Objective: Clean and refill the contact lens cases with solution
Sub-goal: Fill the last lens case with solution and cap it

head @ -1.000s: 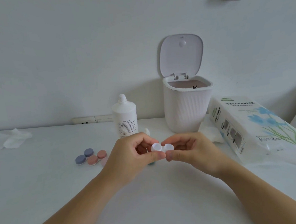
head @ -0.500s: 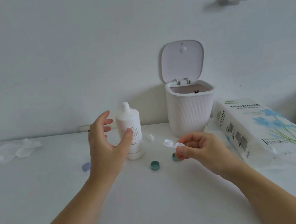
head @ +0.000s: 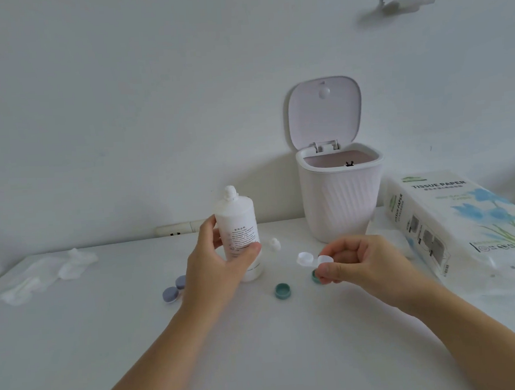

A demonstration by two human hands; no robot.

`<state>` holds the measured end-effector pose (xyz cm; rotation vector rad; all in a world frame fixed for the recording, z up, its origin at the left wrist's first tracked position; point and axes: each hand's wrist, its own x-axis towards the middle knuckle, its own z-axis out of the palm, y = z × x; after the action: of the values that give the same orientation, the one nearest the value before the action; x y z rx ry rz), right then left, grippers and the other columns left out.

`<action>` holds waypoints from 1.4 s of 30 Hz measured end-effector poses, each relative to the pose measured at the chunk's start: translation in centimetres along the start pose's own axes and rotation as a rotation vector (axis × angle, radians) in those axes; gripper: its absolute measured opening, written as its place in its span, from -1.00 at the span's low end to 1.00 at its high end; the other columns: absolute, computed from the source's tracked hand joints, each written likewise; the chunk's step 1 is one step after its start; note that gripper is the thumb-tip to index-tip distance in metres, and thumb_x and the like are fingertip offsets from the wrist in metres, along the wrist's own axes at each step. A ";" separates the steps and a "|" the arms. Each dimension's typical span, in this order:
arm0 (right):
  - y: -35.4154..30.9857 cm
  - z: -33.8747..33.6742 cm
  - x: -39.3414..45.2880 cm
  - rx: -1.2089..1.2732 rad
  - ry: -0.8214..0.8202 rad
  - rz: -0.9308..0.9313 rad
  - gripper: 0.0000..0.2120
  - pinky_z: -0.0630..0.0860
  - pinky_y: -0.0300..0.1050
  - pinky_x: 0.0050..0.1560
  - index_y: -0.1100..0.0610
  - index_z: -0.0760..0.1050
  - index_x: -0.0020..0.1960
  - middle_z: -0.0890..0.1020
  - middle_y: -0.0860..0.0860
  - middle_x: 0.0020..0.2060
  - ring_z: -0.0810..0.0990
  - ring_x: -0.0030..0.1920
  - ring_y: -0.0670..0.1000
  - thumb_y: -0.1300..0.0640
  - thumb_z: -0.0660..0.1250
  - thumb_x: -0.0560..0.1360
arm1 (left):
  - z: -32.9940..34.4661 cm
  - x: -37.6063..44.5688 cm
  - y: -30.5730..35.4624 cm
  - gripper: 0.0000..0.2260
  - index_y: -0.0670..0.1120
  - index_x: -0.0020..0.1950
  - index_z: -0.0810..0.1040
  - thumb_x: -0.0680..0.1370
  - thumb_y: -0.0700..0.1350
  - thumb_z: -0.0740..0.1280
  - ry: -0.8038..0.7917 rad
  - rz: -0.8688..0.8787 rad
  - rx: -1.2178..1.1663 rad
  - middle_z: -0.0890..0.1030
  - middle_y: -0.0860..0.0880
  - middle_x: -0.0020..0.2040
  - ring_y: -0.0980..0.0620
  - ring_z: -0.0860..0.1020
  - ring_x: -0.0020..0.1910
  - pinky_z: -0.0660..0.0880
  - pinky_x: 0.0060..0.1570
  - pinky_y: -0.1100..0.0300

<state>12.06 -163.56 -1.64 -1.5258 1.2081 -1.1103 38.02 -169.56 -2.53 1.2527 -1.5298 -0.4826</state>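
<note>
A white bin [head: 341, 201] stands at the back of the table [head: 262, 362], its lid up. Beside it, to the right, lies a tissue pack [head: 453, 226]. Crumpled tissues [head: 47, 275] lie far left. A socket strip [head: 178, 229] runs along the wall.

Looks like a home room to me, bedroom or bathroom corner: plain white surface [head: 262, 362] against a bare white wall [head: 121, 97], small lidded bin [head: 340, 195], retail tissue paper pack [head: 453, 220], power strip [head: 178, 229] along the back edge.
</note>
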 end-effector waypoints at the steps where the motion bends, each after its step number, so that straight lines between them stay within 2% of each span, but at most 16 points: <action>1: 0.1 0.0 0.1 0.002 0.005 0.003 -0.89 0.60 -0.23 -0.08 0.00 0.69 -0.07 0.76 0.08 -0.20 0.69 -0.20 -0.02 0.10 0.56 0.43 | 0.0 0.0 0.0 -0.33 0.35 0.32 0.35 0.24 0.35 0.46 0.005 0.002 -0.005 0.48 0.57 0.09 0.51 0.47 0.10 0.39 -0.09 0.44; 3: 0.2 0.0 0.1 0.020 0.023 0.013 -0.81 0.61 -0.24 -0.07 0.03 0.69 -0.02 0.77 0.08 -0.19 0.68 -0.20 -0.01 0.04 0.57 0.40 | 0.1 -0.1 0.2 -0.37 0.41 0.27 0.34 0.24 0.34 0.46 0.014 0.011 -0.011 0.47 0.59 0.08 0.52 0.48 0.09 0.39 -0.14 0.52; 5: 0.2 -0.1 0.1 0.024 0.022 0.013 -0.82 0.61 -0.25 -0.07 -0.01 0.70 -0.02 0.77 0.07 -0.18 0.69 -0.20 -0.02 0.03 0.57 0.39 | 0.0 -0.2 0.4 -0.39 0.45 0.23 0.34 0.24 0.32 0.48 0.020 0.033 -0.017 0.49 0.57 0.08 0.49 0.50 0.10 0.40 -0.16 0.58; 10: -0.2 -0.1 -0.1 0.010 0.023 -0.006 -0.87 0.61 -0.25 -0.04 -0.08 0.70 -0.05 0.77 0.04 -0.18 0.69 -0.19 -0.06 0.03 0.55 0.41 | -0.6 0.2 0.8 -0.38 0.43 0.28 0.38 0.32 0.14 0.56 0.004 0.179 0.029 0.57 0.39 0.18 0.28 0.56 0.18 0.48 0.06 0.32; 12: -0.4 -0.1 -0.1 0.019 0.045 -0.008 -0.86 0.61 -0.21 -0.01 -0.09 0.70 -0.04 0.77 0.02 -0.17 0.69 -0.17 -0.05 0.01 0.56 0.40 | -1.1 0.4 1.2 -0.37 0.39 0.33 0.39 0.34 0.10 0.57 -0.035 0.256 0.091 0.56 0.36 0.21 0.26 0.54 0.21 0.52 -0.01 0.26; 14: -0.6 -0.1 -0.2 0.022 0.056 -0.016 -0.86 0.61 -0.19 0.02 -0.10 0.71 -0.04 0.77 0.01 -0.17 0.70 -0.16 -0.07 0.00 0.56 0.40 | -1.7 0.9 1.4 -0.35 0.38 0.37 0.38 0.36 0.08 0.56 -0.099 0.304 0.144 0.51 0.39 0.21 0.31 0.49 0.19 0.52 -0.19 0.24; 15: -0.7 -0.1 -0.3 0.025 0.059 -0.018 -0.87 0.61 -0.18 0.04 -0.10 0.71 -0.04 0.77 0.01 -0.16 0.71 -0.15 -0.08 0.02 0.56 0.41 | -2.0 1.1 1.4 -0.35 0.37 0.39 0.37 0.37 0.09 0.55 -0.127 0.340 0.186 0.48 0.41 0.21 0.33 0.46 0.18 0.49 -0.17 0.26; 17: -0.8 -0.1 -0.4 0.040 0.072 -0.015 -0.87 0.61 -0.10 0.11 -0.08 0.71 -0.05 0.77 0.00 -0.15 0.74 -0.10 -0.05 0.07 0.56 0.42 | -2.7 1.4 1.3 -0.34 0.33 0.40 0.34 0.38 0.08 0.54 -0.154 0.437 0.305 0.44 0.46 0.21 0.36 0.42 0.19 0.39 -0.02 0.36; 19: -1.0 0.0 -0.5 0.041 0.073 -0.010 -0.86 0.61 -0.07 0.14 -0.08 0.71 -0.05 0.77 0.00 -0.14 0.75 -0.05 -0.01 0.11 0.57 0.42 | -3.0 1.5 1.0 -0.32 0.28 0.41 0.35 0.38 0.01 0.59 -0.144 0.501 0.397 0.40 0.48 0.21 0.35 0.39 0.18 0.31 0.06 0.45; 23: -1.1 0.2 -0.5 0.019 0.093 -0.012 -0.81 0.63 -0.16 0.08 -0.06 0.71 -0.02 0.77 -0.05 -0.13 0.75 -0.05 -0.06 0.11 0.59 0.39 | -2.7 1.4 0.0 -0.30 0.10 0.40 0.46 0.33 -0.11 0.65 -0.100 0.623 0.416 0.45 0.30 0.28 0.20 0.45 0.24 0.26 0.21 0.55; 25: -1.1 0.3 -0.5 0.007 0.103 -0.026 -0.79 0.63 -0.21 0.08 -0.06 0.71 -0.01 0.77 -0.05 -0.13 0.75 -0.06 -0.07 0.10 0.59 0.37 | -2.7 1.5 -0.2 -0.31 0.06 0.40 0.48 0.33 -0.13 0.64 -0.099 0.671 0.412 0.49 0.22 0.30 0.14 0.47 0.25 0.27 0.23 0.50; 28: -1.2 0.6 -0.7 0.016 0.099 -0.062 -0.82 0.63 -0.28 0.01 -0.02 0.72 -0.04 0.77 -0.02 -0.16 0.76 -0.10 -0.03 0.15 0.59 0.37 | -2.8 1.7 -0.3 -0.31 0.02 0.39 0.50 0.30 -0.19 0.63 -0.112 0.706 0.424 0.51 0.13 0.30 0.06 0.49 0.24 0.36 0.21 0.31; 31: -1.3 0.8 -0.9 -0.005 0.112 -0.083 -0.83 0.62 -0.33 -0.09 -0.01 0.72 -0.06 0.77 -0.03 -0.18 0.76 -0.13 -0.05 0.17 0.59 0.37 | -2.9 1.8 -0.3 -0.32 -0.02 0.37 0.53 0.27 -0.26 0.60 -0.121 0.726 0.457 0.54 0.05 0.28 0.01 0.48 0.22 0.33 0.20 0.25; 36: -1.3 1.0 -1.0 -0.069 0.116 -0.091 -0.81 0.55 -0.43 -0.18 -0.01 0.69 -0.06 0.76 -0.08 -0.22 0.74 -0.19 -0.13 0.19 0.58 0.38 | -3.2 1.7 -0.2 -0.41 -0.03 0.34 0.55 0.29 -0.19 0.45 -0.120 0.749 0.476 0.56 -0.01 0.25 -0.04 0.48 0.19 0.32 0.20 0.23; 42: -1.1 1.2 -1.0 -0.105 0.096 -0.088 -0.81 0.57 -0.40 -0.17 -0.06 0.69 -0.07 0.76 -0.07 -0.21 0.75 -0.16 -0.09 0.13 0.59 0.37 | -3.1 1.8 0.1 -0.52 -0.05 0.29 0.58 0.36 -0.17 0.32 -0.084 0.837 0.499 0.58 -0.05 0.20 -0.09 0.51 0.15 0.31 0.22 0.25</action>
<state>13.28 -162.25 -0.97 -1.6340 1.2924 -1.2067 40.88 -170.22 -0.44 0.8197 -2.1433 0.4191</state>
